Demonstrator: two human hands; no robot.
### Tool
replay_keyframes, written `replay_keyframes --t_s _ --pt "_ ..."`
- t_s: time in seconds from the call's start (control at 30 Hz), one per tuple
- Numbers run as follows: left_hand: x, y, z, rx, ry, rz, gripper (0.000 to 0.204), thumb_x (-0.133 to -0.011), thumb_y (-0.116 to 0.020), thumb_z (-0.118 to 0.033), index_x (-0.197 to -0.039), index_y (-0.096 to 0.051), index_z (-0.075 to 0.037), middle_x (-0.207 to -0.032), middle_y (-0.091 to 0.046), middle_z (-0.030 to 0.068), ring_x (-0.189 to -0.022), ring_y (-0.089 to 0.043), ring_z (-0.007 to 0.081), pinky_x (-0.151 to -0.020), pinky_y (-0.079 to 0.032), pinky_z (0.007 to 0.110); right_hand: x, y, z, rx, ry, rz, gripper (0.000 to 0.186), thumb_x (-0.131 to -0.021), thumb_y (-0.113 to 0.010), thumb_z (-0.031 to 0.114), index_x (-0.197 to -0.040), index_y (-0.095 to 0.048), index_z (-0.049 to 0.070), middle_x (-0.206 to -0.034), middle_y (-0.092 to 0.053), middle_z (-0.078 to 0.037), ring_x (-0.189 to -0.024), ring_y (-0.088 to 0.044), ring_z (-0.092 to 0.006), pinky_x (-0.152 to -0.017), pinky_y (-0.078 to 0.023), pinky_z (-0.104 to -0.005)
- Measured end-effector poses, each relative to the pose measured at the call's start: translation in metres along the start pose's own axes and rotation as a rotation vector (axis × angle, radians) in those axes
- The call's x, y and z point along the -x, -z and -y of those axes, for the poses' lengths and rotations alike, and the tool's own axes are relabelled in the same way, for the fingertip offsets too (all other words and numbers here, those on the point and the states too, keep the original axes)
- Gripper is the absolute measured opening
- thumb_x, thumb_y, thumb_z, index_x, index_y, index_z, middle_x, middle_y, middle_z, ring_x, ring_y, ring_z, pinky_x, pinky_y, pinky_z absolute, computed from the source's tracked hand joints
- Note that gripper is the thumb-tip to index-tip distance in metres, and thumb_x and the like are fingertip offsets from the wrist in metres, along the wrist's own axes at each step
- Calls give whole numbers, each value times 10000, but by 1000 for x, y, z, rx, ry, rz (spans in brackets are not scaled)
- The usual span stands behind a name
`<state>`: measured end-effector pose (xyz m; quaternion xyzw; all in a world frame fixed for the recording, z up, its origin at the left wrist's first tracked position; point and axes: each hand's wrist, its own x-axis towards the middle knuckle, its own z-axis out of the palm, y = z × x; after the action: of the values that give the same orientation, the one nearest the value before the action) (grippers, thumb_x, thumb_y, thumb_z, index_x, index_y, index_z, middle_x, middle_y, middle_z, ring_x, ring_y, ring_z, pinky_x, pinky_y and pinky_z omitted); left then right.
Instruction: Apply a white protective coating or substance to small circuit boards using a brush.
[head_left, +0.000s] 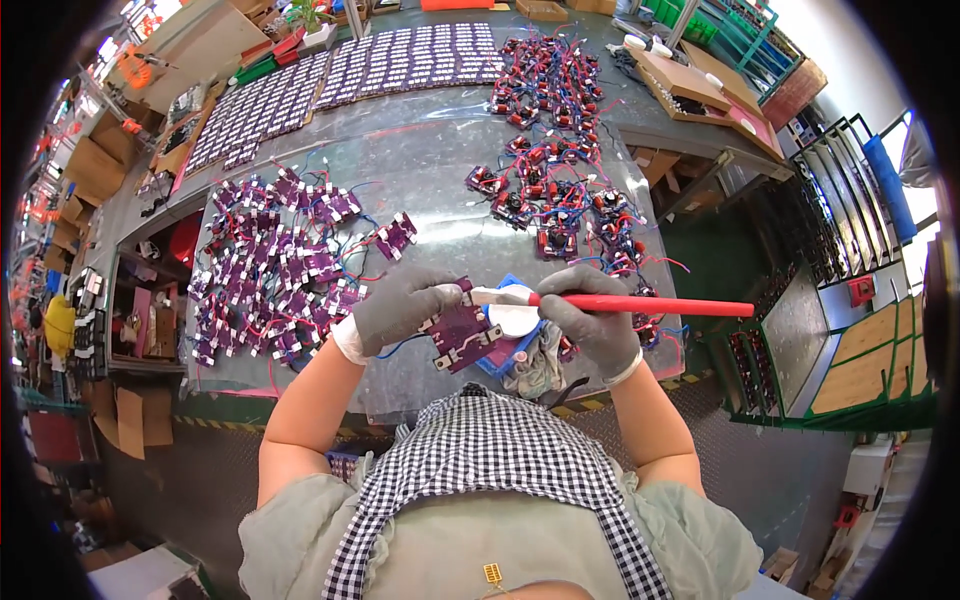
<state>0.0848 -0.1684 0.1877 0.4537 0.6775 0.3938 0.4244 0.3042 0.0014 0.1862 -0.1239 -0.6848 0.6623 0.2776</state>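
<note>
My left hand (pixel 405 308), in a grey glove, grips a purple circuit board (pixel 462 335) by its left edge, tilted over the near side of the table. In my gloved right hand (pixel 598 322) is a brush with a long red handle (pixel 680 305). Its pale bristle end (pixel 490 296) meets the upper part of the board; whether it touches cannot be made out. Behind the board sits a white round dish (pixel 515 318) in a blue tray (pixel 508 283), partly hidden by the board and my right hand. A crumpled grey rag (pixel 540 368) lies beside the tray.
Left on the metal table (pixel 430 150) is a heap of purple boards with wires (pixel 275 265). Boards with red and black parts (pixel 545 180) pile up on the right. Rows of boards (pixel 405 65) cover the far side. A rack (pixel 850 200) stands at the right.
</note>
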Motion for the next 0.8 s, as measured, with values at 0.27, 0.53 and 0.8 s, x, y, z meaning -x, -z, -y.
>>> replay_keyframes --t_s 0.27,0.53,0.8 --pt "23 -4 4 127 -5 -9 333 -909 -553 -265 -986 -680 33 -833 -632 33 -770 -549 110 -699 -444 285 16 11 2 -132 -113 60 99 -860 -682 47 -942 -676 -8 -835 -666 -41 -729 -602 -86 -663 -491 -231" --pt "37 -8 7 397 58 -104 323 -904 -567 -233 -1082 -675 13 -907 -668 27 -810 -594 101 -730 -463 256 24 11 -5 -72 -135 107 91 -860 -700 70 -913 -692 -3 -830 -663 -31 -729 -587 -67 -657 -482 -227" --pt "55 -5 23 1060 -137 -369 440 -935 -567 -139 -1339 -486 14 -1126 -662 93 -935 -683 162 -742 -590 293 -4 39 -104 749 300 142 84 -794 -709 145 -870 -699 109 -866 -698 -65 -819 -656 -273 -761 -508 -369"
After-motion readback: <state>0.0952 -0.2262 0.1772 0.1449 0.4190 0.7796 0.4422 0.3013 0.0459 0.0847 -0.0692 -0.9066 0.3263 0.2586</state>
